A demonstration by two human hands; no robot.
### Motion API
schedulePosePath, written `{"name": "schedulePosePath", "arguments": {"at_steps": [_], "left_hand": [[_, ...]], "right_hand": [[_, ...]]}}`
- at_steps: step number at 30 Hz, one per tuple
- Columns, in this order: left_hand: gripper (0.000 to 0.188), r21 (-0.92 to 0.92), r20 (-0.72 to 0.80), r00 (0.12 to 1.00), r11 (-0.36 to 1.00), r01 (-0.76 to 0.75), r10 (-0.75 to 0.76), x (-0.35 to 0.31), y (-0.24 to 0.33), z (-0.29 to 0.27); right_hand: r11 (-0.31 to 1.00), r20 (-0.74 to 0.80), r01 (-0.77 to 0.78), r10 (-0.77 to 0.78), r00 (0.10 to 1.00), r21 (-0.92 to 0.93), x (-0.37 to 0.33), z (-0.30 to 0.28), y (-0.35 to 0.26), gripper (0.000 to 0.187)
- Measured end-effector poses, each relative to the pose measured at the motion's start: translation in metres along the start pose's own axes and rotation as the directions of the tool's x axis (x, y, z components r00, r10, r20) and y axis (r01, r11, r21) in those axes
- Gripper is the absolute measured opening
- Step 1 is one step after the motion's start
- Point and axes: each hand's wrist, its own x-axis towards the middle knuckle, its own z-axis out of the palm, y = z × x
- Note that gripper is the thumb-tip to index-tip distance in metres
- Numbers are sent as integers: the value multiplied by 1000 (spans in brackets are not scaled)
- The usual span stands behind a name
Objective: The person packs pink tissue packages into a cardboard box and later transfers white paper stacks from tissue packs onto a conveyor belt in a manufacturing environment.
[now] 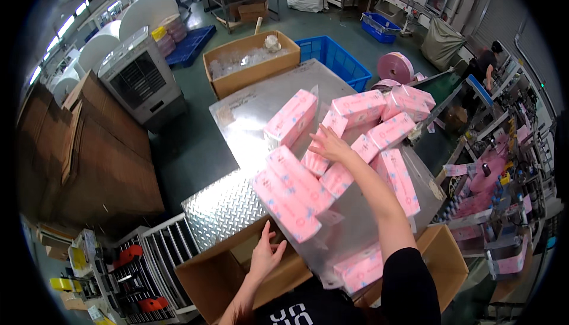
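Several pink wrapped packs, which look like soft tissue packs, lie loosely bunched on a metal table (234, 126). My right hand (332, 146) reaches across them with its fingers spread, touching a pink pack (317, 160) in the middle of the bunch. Nearest to me, two pink packs (290, 203) lie side by side at the table's left edge. My left hand (267, 255) is open with nothing in it, held over an open cardboard box (207, 280). Another pink pack (361, 267) lies close to my body, partly hidden by my right arm.
A cardboard box with clear plastic (252, 58) and a blue crate (335, 58) stand beyond the table. Conveyor rollers (172, 248) run at the left, near a grey cooler (142, 76). Machinery (498, 200) fills the right, where another person (487, 64) works. Tall cardboard stacks (106, 159) stand left.
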Motion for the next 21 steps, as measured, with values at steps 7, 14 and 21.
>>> {"name": "schedulePosePath", "arguments": {"at_steps": [7,14,21], "left_hand": [[78,209,-33,996,974,88,-83,79,22,5],[86,208,21,1000,978,12,-16,174,16,2],[128,555,63,997,832,5,-48,179,88,45]], "right_hand": [[991,-76,114,-109,991,76,-38,35,32,60],[936,-55,343,-339,939,84,-171,23,-7,59],[476,-151,-867,877,455,148,-262,-66,96,96]]}}
